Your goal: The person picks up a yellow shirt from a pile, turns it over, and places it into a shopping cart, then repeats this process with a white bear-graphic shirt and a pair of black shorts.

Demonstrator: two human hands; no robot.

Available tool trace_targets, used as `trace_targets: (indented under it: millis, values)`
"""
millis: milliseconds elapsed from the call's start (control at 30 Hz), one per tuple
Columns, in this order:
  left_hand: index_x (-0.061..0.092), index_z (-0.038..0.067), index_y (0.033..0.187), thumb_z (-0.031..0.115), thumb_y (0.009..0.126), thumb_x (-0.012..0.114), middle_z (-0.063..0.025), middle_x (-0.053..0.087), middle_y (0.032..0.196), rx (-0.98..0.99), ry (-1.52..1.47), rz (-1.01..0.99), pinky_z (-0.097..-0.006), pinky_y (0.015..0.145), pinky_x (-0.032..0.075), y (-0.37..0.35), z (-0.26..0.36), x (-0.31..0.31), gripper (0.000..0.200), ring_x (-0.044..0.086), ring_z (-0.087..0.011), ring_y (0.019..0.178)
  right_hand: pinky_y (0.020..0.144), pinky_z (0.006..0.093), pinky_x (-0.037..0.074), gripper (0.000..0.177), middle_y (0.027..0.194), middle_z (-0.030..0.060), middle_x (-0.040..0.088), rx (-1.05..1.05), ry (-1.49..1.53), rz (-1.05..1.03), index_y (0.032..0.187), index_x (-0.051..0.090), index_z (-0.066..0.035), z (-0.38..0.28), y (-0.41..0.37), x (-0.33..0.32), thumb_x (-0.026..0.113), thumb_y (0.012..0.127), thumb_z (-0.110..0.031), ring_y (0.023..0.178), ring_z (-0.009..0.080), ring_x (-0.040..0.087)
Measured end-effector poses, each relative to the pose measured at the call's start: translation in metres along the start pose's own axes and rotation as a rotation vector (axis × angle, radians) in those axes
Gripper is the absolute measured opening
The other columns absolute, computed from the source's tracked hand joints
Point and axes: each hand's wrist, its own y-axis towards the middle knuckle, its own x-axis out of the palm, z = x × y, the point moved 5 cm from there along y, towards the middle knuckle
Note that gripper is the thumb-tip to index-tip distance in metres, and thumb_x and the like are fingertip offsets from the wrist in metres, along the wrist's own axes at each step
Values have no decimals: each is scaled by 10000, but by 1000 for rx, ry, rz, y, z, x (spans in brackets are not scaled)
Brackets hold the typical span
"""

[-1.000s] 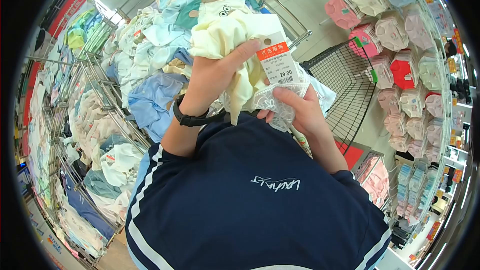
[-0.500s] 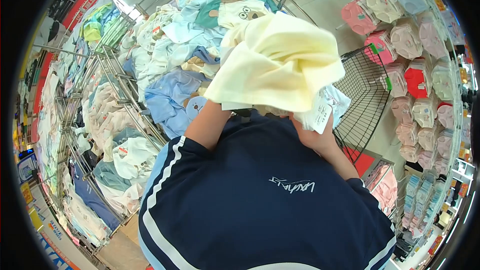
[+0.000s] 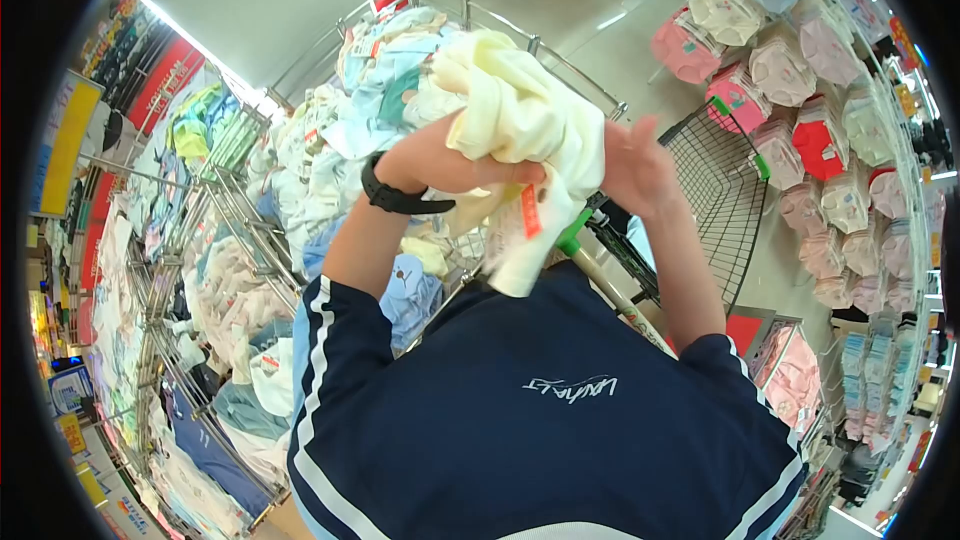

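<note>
The metal-railed bin (image 3: 465,12), heaped with loose clothes (image 3: 320,155), stands beyond the hands, with the black wire cart (image 3: 712,215) beside it on the right. Raised in front of the dark shirt (image 3: 540,410), near the heap, the pale yellow garment (image 3: 525,120) is bunched in the grip of the left hand (image 3: 455,162), while the right hand (image 3: 640,172) is wide open at its edge, whether touching I cannot tell. A blurred red-and-white tag (image 3: 529,212) hangs below the left thumb.
</note>
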Motion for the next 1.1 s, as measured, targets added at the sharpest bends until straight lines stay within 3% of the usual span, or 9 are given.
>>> trace_targets:
  millis: [133,233,267,367,400,533,933,1033,1100]
  values:
    - [621,31,1051,79,843,670,-18,650,937,-232,-548,400,-270,766,490,-4,-6,3,219,597,-105,869,1004,365,379,883,1297,121,490,-114,-396,281,1392,324,4,-14,-7,37,511,845,-664,1211,212,466]
    - [617,16,1022,52,846,638,-21,649,923,-176,-502,605,-256,726,494,-18,6,0,180,601,-91,835,955,353,415,828,1228,121,534,-140,-336,242,1372,345,3,-9,-20,38,567,851,-602,1144,196,511]
    - [620,9,987,44,844,629,-23,650,906,-191,-373,684,-260,704,497,-23,14,-1,148,605,-95,808,902,352,464,680,1160,124,573,-179,-238,206,1331,387,20,-4,-24,47,570,901,-474,1061,183,563]
    - [626,4,969,56,844,637,-24,651,890,-52,-195,829,-259,681,500,-31,18,3,136,610,-100,785,845,339,508,517,1119,127,596,-174,-185,137,1278,431,45,4,-36,65,571,925,-305,1010,182,597]
    - [631,6,957,74,848,647,-28,653,888,-66,-211,840,-262,675,503,-33,21,5,129,613,-103,770,825,331,528,372,1117,124,599,-190,-151,126,1221,467,65,5,-38,68,577,914,-114,997,179,609]
    - [630,14,993,109,864,657,-31,655,896,-97,-237,888,-262,695,502,-36,26,20,162,611,-101,794,855,316,511,313,1096,103,604,-251,-312,217,1178,503,60,3,-46,71,590,879,26,1012,157,590]
    - [619,21,1018,111,880,654,-28,647,905,-116,-389,797,-252,708,488,-31,19,31,169,597,-99,806,865,280,469,242,1049,73,605,-274,-432,290,1092,550,43,6,-57,65,625,864,11,995,128,575]
    - [620,33,1024,98,873,653,-21,647,902,-98,-336,653,-257,708,490,-33,11,29,168,596,-98,804,863,301,468,251,1039,98,607,-309,-629,167,1049,560,43,3,-59,52,630,890,-138,985,159,586]
    - [642,58,993,69,841,659,-45,650,898,-127,-358,290,-295,752,493,-37,-7,31,154,617,-166,843,867,326,468,324,1037,114,605,-315,-719,-72,1030,567,38,-7,-53,11,610,910,-260,988,188,592]
